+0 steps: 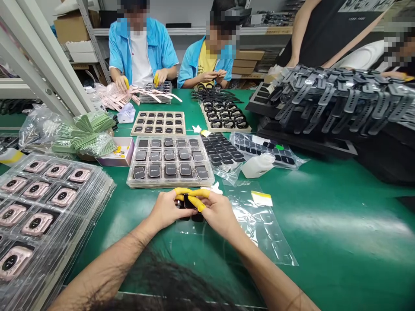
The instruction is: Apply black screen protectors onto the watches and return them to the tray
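Both hands meet at the near middle of the table around a small square watch body (pixel 188 201) with a dark screen. My left hand (pixel 166 210) grips its left side, the thumb below and a yellow-covered finger over the top. Yellow finger cots also cover fingers of my right hand (pixel 218 211), which pinches the right side, the thumb across the screen's corner. Fingers hide much of the watch body. Under the hands lie dark square pieces (pixel 197 217) on clear plastic. Just beyond stands a clear tray (pixel 170 185) with rows of dark square watch pieces.
At left rises a stack of clear trays (pixel 87 216) with pink watch bodies. Green straps (pixel 86 134), a white bottle (pixel 258 165) and a clear bag (pixel 269 233) lie around. Grey-strapped watches (pixel 324 90) are piled at right. Co-workers (pixel 142 52) sit opposite.
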